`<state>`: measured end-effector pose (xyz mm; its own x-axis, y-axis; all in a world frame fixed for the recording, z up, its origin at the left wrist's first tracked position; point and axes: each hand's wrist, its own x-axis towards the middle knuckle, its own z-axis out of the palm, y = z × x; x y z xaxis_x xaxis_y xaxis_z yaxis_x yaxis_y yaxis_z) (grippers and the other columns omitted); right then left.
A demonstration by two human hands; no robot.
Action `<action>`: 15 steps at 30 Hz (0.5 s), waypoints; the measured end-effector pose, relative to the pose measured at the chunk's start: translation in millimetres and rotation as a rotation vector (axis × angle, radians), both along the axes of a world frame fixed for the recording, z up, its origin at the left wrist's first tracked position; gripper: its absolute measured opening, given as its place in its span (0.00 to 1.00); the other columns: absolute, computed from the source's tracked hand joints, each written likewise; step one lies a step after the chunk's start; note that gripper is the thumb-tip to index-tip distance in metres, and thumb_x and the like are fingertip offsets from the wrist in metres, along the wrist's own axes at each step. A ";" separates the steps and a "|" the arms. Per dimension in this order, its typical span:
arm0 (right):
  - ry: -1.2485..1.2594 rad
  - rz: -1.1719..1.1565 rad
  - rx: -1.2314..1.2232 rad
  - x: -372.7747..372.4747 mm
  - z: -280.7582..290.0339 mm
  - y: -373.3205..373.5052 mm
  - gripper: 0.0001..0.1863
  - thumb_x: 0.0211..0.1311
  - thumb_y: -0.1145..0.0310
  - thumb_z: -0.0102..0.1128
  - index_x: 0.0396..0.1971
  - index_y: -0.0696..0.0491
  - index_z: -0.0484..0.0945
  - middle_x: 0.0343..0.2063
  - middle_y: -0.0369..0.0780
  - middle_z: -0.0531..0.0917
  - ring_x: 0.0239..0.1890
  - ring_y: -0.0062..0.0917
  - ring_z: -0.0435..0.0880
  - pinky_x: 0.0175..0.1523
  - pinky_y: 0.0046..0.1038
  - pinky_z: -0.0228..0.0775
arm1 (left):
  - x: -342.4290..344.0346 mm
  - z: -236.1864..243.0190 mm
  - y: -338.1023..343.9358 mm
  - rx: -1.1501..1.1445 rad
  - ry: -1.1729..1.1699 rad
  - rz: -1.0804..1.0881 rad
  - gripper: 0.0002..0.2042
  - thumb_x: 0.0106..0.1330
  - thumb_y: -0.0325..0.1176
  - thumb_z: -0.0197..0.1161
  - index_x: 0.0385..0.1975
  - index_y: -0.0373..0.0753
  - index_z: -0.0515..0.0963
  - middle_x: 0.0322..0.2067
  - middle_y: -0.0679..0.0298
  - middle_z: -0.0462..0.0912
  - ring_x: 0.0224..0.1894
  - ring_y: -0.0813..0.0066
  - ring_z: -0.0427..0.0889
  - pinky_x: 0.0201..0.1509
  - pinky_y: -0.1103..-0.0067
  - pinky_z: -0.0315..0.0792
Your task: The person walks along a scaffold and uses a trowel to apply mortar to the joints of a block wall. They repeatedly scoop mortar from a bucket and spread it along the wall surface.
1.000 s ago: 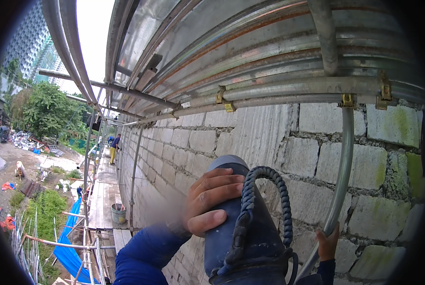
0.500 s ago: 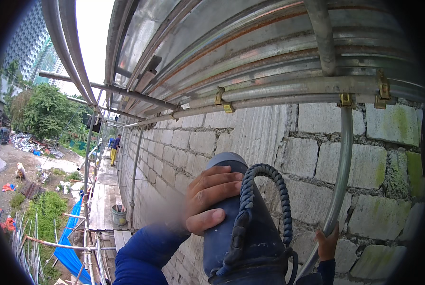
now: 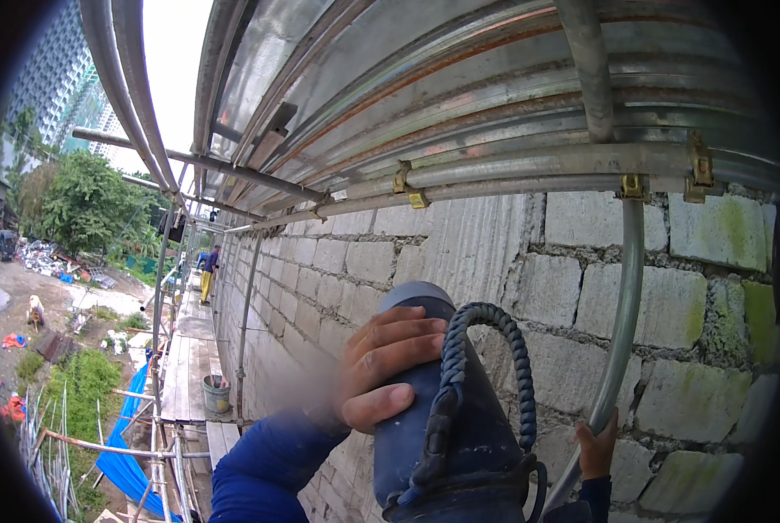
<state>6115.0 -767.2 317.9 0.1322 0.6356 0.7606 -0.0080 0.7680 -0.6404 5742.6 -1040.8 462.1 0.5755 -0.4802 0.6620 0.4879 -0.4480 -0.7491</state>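
Note:
A dark blue water bottle (image 3: 486, 410) fills the lower middle, tilted close in front of me, with its grey end pointing up and away. My left hand (image 3: 392, 362) is wrapped round its upper left side, fingers across the surface. A braided blue-grey rope handle (image 3: 525, 375) loops off the bottle, to the right of my fingers. Lower right, my right hand (image 3: 597, 446) grips an upright metal scaffold pipe (image 3: 627, 322) standing in front of the block wall. The bottle's lower end is cut off by the frame.
A concrete block wall (image 3: 564, 301) runs along my right. Metal decking (image 3: 495, 70) and clamped scaffold pipes (image 3: 529, 170) hang overhead. Leftward, a plank walkway (image 3: 189, 375) holds a bucket (image 3: 217, 394) and, farther off, a person (image 3: 208, 277). Beyond the scaffold's left side lies ground far below.

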 end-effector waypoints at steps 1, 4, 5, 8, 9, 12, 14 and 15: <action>-0.002 -0.003 0.002 0.3 -0.2 0.8 0.50 0.51 0.68 0.65 0.72 0.64 0.48 0.43 0.45 0.74 0.31 0.27 0.78 0.35 0.29 0.75 | -0.4 -0.9 -0.9 -0.012 -0.002 0.004 0.17 0.73 0.33 0.53 0.60 0.47 0.62 0.54 0.43 0.76 0.52 0.44 0.82 0.55 0.47 0.75; -0.011 0.004 -0.008 -0.2 1.2 -0.8 0.51 0.51 0.66 0.66 0.72 0.65 0.47 0.47 0.46 0.73 0.33 0.27 0.79 0.36 0.29 0.75 | 0.9 -0.5 -1.5 -0.007 -0.004 -0.014 0.17 0.73 0.33 0.53 0.60 0.47 0.62 0.54 0.43 0.76 0.52 0.44 0.81 0.56 0.46 0.75; -0.020 -0.003 -0.006 0.3 1.0 0.2 0.51 0.51 0.66 0.67 0.72 0.65 0.47 0.48 0.47 0.72 0.34 0.27 0.79 0.37 0.29 0.75 | 1.1 -0.1 -1.8 -0.001 -0.005 -0.016 0.17 0.73 0.33 0.53 0.60 0.47 0.62 0.54 0.43 0.76 0.53 0.44 0.81 0.56 0.46 0.74; -0.036 -0.031 0.000 5.5 -3.2 6.9 0.53 0.51 0.64 0.68 0.72 0.66 0.47 0.52 0.48 0.71 0.37 0.28 0.79 0.39 0.30 0.76 | 1.5 2.9 -2.4 0.005 -0.005 -0.013 0.18 0.73 0.33 0.53 0.60 0.47 0.62 0.54 0.43 0.76 0.53 0.44 0.81 0.57 0.47 0.74; -0.040 -0.039 0.002 6.4 -3.9 9.3 0.53 0.51 0.64 0.68 0.72 0.66 0.47 0.53 0.49 0.70 0.38 0.29 0.79 0.41 0.30 0.76 | 1.4 3.5 -3.3 -0.002 -0.005 -0.005 0.18 0.73 0.33 0.53 0.60 0.48 0.61 0.54 0.43 0.76 0.53 0.44 0.81 0.57 0.47 0.74; -0.031 -0.043 -0.018 6.9 -3.9 10.6 0.53 0.50 0.63 0.68 0.72 0.66 0.47 0.54 0.49 0.70 0.41 0.30 0.79 0.43 0.30 0.76 | -0.1 4.6 -6.4 -0.032 0.000 0.015 0.19 0.72 0.33 0.55 0.60 0.49 0.61 0.54 0.44 0.76 0.54 0.44 0.80 0.57 0.47 0.74; -0.028 -0.039 -0.026 5.9 -3.2 7.2 0.52 0.50 0.64 0.68 0.72 0.66 0.47 0.54 0.49 0.70 0.41 0.30 0.79 0.43 0.30 0.76 | 0.0 3.9 -4.4 -0.026 -0.004 0.016 0.20 0.72 0.33 0.55 0.61 0.50 0.60 0.55 0.44 0.75 0.54 0.44 0.80 0.57 0.47 0.74; -0.031 -0.038 -0.023 5.0 -2.2 4.3 0.52 0.51 0.64 0.68 0.71 0.66 0.48 0.53 0.48 0.71 0.40 0.30 0.79 0.43 0.30 0.76 | -0.2 3.0 -2.9 -0.025 -0.006 0.015 0.20 0.71 0.33 0.56 0.61 0.50 0.60 0.55 0.44 0.75 0.54 0.44 0.80 0.57 0.47 0.75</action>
